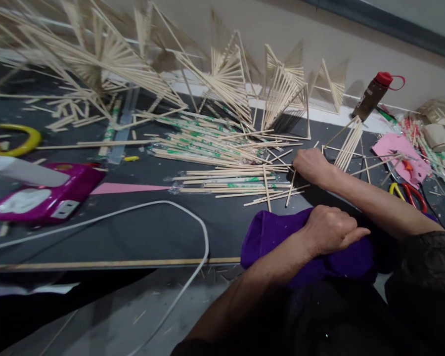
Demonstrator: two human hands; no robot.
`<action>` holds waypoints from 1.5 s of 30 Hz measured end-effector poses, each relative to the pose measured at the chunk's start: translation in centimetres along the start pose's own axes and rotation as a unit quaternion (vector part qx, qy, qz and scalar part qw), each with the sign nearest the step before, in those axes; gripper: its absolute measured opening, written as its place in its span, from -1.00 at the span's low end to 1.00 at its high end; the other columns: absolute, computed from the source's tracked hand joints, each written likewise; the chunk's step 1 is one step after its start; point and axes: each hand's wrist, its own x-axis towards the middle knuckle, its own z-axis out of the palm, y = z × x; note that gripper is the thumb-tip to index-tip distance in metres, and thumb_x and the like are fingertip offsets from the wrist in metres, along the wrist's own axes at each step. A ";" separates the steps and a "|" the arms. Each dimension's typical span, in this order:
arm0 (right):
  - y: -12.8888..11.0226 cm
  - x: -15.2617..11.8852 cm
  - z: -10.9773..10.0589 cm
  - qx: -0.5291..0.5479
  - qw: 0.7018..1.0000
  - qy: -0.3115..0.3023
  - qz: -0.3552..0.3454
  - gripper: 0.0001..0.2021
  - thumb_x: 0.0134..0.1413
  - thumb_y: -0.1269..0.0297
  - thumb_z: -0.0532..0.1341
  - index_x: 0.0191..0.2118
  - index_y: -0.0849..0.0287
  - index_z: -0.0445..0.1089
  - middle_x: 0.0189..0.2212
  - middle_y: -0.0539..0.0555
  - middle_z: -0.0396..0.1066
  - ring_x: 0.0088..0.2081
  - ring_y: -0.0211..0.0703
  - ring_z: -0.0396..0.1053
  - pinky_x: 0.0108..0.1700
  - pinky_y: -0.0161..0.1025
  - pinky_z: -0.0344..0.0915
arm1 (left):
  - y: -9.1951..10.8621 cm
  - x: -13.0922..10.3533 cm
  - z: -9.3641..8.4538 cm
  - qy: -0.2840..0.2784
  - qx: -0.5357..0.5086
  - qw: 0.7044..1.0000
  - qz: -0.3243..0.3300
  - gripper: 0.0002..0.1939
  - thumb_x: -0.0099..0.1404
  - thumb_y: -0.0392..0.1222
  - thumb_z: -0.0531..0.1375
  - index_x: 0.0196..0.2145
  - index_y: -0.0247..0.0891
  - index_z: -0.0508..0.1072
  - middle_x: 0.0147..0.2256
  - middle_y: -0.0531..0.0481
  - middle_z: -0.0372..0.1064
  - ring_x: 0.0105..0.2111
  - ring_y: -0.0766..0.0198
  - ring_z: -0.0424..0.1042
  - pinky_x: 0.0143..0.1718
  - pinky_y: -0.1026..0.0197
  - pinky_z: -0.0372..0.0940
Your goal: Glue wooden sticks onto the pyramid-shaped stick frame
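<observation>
My left hand (332,230) is curled closed over a purple cloth (270,237), its thumb pointing right; anything inside the fingers is hidden. Beyond it, my right hand (313,167) is closed at the right end of a stick pile, fingers around a thin wooden stick (291,189) that slants down from them. Loose sticks (241,169) lie to its left, beside clear packets of sticks with green print (207,143). Just right of that hand stands a small stick frame (348,148) with a fan of parallel sticks.
Larger twisted stick structures (226,81) stand along the wall. At left lie a magenta-and-white device (48,193), yellow scissor handles (20,141) and a white cable (203,230). A red-capped bottle (371,96), pink sheet (402,155) and scissors (415,195) are at right.
</observation>
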 end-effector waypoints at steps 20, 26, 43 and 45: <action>2.9 -3.4 -4.4 0.423 0.891 0.160 -0.046 -0.62 -0.02 0.55 0.12 -0.05 0.31 0.45 -0.49 0.01 0.44 -0.47 -0.31 0.36 -0.36 -0.32 0.21 | -0.8 -0.2 -0.5 0.017 -0.078 0.995 -0.066 -0.45 0.44 0.03 0.05 -0.67 -0.25 0.31 -0.67 0.05 0.28 -0.61 0.35 0.25 -0.53 0.24 -0.01; 5.6 -6.2 -4.6 0.670 0.733 0.112 -0.037 -0.40 -0.05 0.52 0.18 0.20 0.29 0.30 -0.55 -0.07 0.42 -0.60 -0.35 0.35 -0.59 -0.40 0.22 | -1.0 0.0 -1.1 0.005 -0.158 0.978 -0.138 -0.48 0.38 -0.03 0.10 -0.71 -0.25 0.24 -0.71 0.12 0.13 -0.65 0.42 0.11 -0.55 0.27 -0.05; 18.7 -10.8 0.0 0.812 0.455 0.326 0.164 -0.96 0.14 0.45 0.25 -0.30 0.19 0.41 -0.51 -0.09 0.43 -0.60 -0.52 0.31 -0.63 -0.60 0.18 | -6.8 7.0 -5.5 0.102 -0.379 0.788 -0.474 -0.53 -0.05 -0.03 0.42 -0.18 -0.27 0.52 -0.14 -0.11 0.53 -0.18 0.20 0.46 -0.29 0.23 0.36; 18.7 -10.0 1.3 0.821 0.450 0.310 0.165 -0.97 0.15 0.45 0.24 -0.30 0.21 0.40 -0.50 -0.08 0.43 -0.59 -0.51 0.33 -0.63 -0.59 0.20 | -7.6 7.5 -5.2 0.066 -0.399 0.781 -0.476 -0.52 -0.07 -0.04 0.44 -0.19 -0.28 0.53 -0.17 -0.11 0.53 -0.14 0.17 0.46 -0.21 0.18 0.36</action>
